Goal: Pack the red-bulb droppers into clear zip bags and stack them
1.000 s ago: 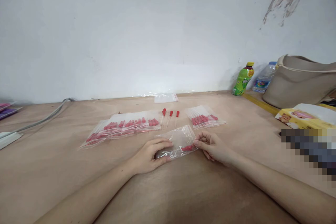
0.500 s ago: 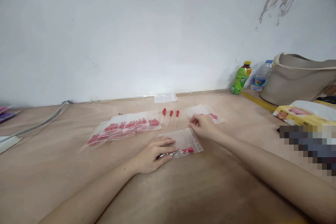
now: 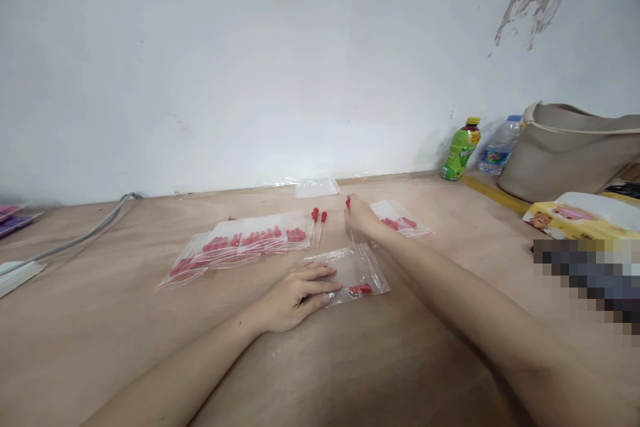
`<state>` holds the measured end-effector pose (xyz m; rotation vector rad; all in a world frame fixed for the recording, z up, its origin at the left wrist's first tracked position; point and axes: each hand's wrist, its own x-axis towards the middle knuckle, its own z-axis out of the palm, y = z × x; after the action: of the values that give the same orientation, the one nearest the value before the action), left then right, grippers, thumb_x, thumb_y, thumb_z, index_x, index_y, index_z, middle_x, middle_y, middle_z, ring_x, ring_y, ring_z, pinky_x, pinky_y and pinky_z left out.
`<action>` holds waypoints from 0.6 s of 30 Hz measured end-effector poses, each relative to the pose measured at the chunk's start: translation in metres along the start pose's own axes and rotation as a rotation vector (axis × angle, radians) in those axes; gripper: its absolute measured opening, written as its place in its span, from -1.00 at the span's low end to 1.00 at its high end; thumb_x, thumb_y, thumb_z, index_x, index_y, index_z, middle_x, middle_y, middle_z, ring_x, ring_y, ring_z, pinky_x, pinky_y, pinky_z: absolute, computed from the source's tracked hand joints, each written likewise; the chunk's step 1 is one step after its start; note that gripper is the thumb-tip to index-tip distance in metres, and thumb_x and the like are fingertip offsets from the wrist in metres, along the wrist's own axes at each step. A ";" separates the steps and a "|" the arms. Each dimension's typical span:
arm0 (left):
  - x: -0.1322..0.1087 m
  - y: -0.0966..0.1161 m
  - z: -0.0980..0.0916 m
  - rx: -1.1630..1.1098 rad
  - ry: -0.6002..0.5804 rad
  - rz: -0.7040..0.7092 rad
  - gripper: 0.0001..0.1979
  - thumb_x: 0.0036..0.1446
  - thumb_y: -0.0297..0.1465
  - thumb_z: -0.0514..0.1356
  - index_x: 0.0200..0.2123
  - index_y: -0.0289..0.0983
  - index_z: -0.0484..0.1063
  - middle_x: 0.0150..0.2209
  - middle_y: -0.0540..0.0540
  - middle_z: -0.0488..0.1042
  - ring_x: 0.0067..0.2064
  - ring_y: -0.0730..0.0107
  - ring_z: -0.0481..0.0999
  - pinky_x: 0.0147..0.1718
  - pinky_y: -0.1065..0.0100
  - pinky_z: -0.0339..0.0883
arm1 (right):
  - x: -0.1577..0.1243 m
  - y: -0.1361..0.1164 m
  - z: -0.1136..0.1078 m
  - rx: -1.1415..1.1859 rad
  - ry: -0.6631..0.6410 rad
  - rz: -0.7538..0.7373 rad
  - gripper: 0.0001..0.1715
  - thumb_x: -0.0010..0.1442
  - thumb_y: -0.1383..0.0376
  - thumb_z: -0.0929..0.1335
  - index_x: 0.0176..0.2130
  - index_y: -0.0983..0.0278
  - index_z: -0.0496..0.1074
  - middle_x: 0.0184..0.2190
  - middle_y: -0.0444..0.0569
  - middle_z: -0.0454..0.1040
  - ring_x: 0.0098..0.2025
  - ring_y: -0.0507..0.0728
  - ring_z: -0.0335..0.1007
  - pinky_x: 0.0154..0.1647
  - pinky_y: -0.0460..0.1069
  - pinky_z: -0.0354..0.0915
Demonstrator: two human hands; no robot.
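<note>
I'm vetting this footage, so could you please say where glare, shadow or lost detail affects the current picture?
In the head view: glints on the clear bag partly under the left hand; soft shadow below the right forearm; heavy pixelation making the dark item at right unidentifiable.

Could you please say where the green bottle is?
In the head view, the green bottle is at right, by the wall, left of the blue-capped bottle.

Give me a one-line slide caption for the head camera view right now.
Left hand rests on a clear plastic bag while the right hand holds a red-topped dropper.
</note>
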<state>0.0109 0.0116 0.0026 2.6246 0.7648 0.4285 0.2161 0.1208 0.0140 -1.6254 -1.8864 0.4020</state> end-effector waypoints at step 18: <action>0.001 0.003 0.002 0.000 0.062 -0.072 -0.57 0.18 -0.29 0.02 0.12 -0.15 0.12 0.10 -0.08 0.22 0.12 0.24 0.18 0.06 0.15 0.09 | -0.105 0.051 -0.028 1.063 0.270 0.239 -0.47 -0.08 0.09 0.36 -0.19 0.17 0.06 -0.53 -0.24 0.28 -0.55 0.00 0.32 -0.52 -0.04 0.33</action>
<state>0.0134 0.0093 0.0025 2.5849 0.8763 0.4914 0.2798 0.0247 -0.0207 -1.0633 -0.9529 1.0109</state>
